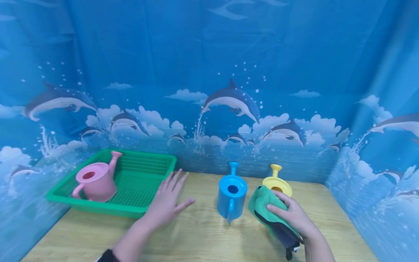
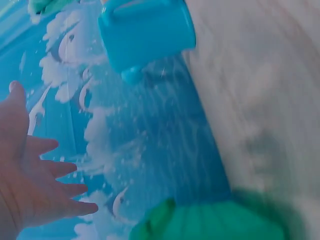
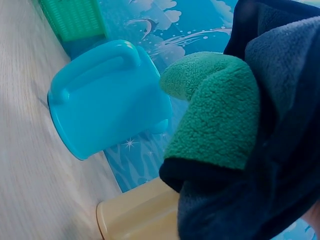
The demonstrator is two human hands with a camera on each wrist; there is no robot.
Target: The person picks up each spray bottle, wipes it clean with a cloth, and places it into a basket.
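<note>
My right hand (image 1: 296, 216) grips a folded cloth (image 1: 266, 205), fuzzy green on one face and dark grey on the other, with a black edge. The cloth hangs in front of a yellow watering can (image 1: 276, 171) and covers part of it in the head view. Just left of the cloth, a blue watering can (image 1: 229, 203) stands upright, its handle toward me and its spout toward the curtain. My left hand (image 1: 167, 202) holds nothing; its fingers are spread beside the right side of a green basket (image 1: 98, 208). Inside that basket sits a pink watering can (image 1: 103, 187).
A light wooden table (image 1: 196, 240) carries the basket and the cans. Behind it and along both sides hangs a blue curtain (image 1: 183, 47) printed with dolphins and clouds. The basket stands at the back left, against the curtain.
</note>
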